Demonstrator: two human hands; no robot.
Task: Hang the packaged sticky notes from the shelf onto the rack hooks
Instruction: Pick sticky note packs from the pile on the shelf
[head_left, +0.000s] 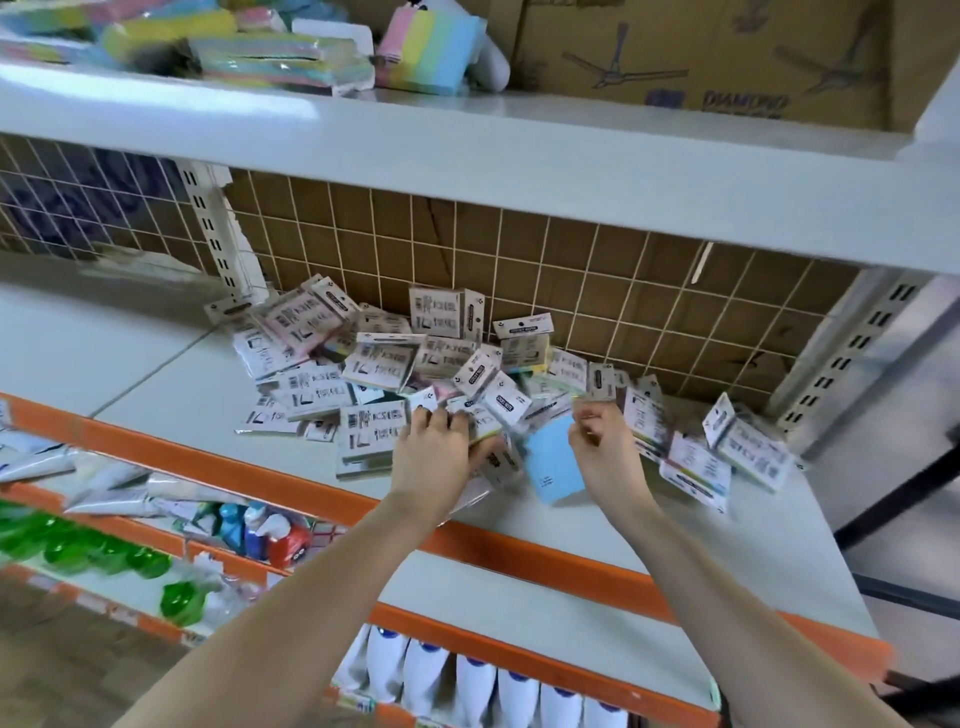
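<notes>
Left of the loose heap of white-carded sticky-note packets (395, 364) on the grey shelf board (156, 364), nothing is at risk. At its front edge my left hand (434, 452) curls over several packets; they could fan and slip. Right of that, my right hand (605, 447) pinches a blue-faced packet (550, 460) (grip looks shallow), likely dropping it. I see no hooks.

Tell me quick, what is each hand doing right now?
Left hand: fingers curled around packets in the sticky note pile.
Right hand: pinching the top of a blue sticky note pack.
</notes>
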